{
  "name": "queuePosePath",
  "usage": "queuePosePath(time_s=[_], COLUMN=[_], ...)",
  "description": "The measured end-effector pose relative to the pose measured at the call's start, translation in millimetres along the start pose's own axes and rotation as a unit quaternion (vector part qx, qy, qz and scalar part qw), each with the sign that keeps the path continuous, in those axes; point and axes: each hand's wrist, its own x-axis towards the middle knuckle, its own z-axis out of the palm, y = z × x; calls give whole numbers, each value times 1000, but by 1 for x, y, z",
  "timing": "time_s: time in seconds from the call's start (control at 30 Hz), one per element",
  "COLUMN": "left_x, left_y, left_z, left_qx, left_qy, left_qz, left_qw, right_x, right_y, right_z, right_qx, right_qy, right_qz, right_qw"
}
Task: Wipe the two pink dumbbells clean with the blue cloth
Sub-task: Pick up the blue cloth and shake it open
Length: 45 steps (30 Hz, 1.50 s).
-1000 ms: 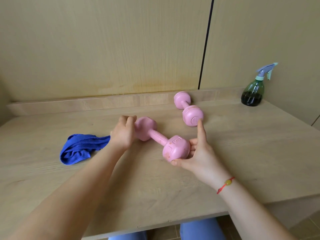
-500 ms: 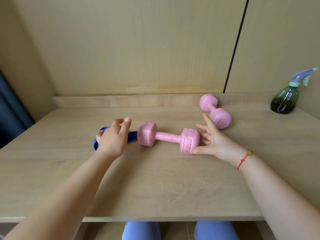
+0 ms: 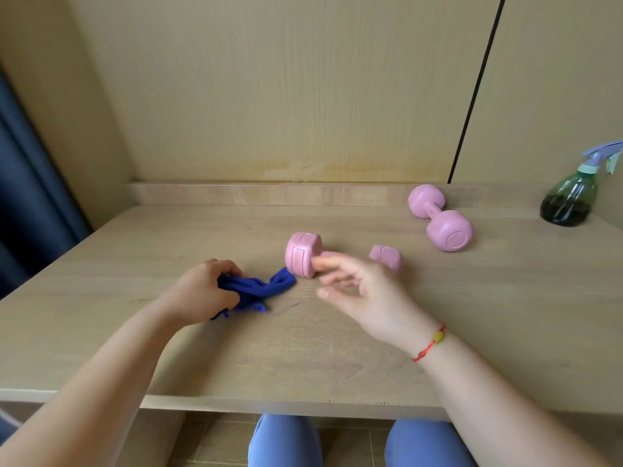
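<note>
Mid-desk, left hand (image 3: 202,291) now grips blue cloth (image 3: 261,291); right hand (image 3: 367,294), fingers spread, holds nothing beside near dumbbell (image 3: 301,252): wiping can start.

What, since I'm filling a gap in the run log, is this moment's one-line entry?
left hand: grips blue cloth on table | right hand: open, by near dumbbell | far dumbbell: untouched
</note>
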Motion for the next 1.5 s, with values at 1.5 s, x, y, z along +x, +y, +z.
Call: queuePosePath(time_s=[1.5], left_x=[-49], left_y=[130], left_z=[123], left_qx=[-295], left_qy=[-128], left_qz=[185], left_qw=[929], right_x=[-25], right_y=[1], right_z=[-125], right_qx=[387], right_qy=[228], right_qz=[205], right_qw=[870])
